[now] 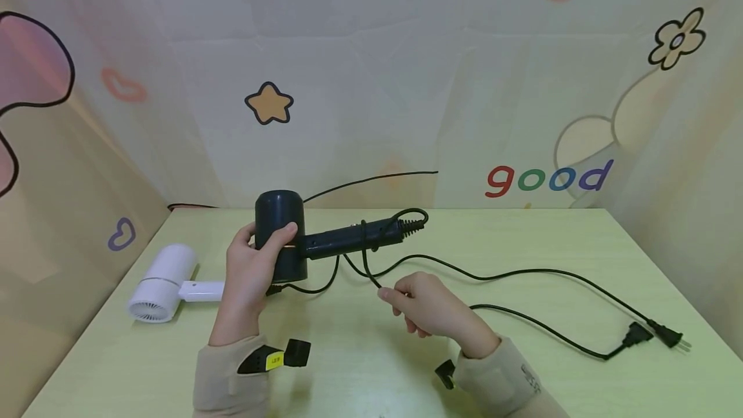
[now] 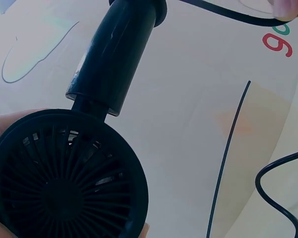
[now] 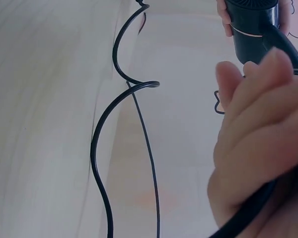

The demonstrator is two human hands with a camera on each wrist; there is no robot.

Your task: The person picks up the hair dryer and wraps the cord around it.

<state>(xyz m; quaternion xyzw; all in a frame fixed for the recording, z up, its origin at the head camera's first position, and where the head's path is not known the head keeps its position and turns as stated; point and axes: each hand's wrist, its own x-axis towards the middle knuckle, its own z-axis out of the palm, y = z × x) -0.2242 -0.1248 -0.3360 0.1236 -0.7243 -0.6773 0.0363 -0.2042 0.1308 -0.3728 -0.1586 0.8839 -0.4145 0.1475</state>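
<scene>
A black hair dryer (image 1: 280, 211) is raised above the table, its handle pointing right. My left hand (image 1: 246, 279) grips it round the barrel, thumb across the front. The left wrist view shows its round vent grille (image 2: 64, 198) close up. A black cord (image 1: 365, 253) leaves the handle's end, bends back and passes round the handle. Below the handle, my right hand (image 1: 432, 305) pinches this cord between thumb and fingers. On the table at left lies a white hair dryer (image 1: 168, 269); my left wrist hides part of its handle.
Two black cords run across the pale table (image 1: 557, 379) to the right. One ends in a two-pin plug (image 1: 667, 335), with another plug (image 1: 636, 334) beside it. A printed curtain (image 1: 371, 82) hangs behind the table's back edge.
</scene>
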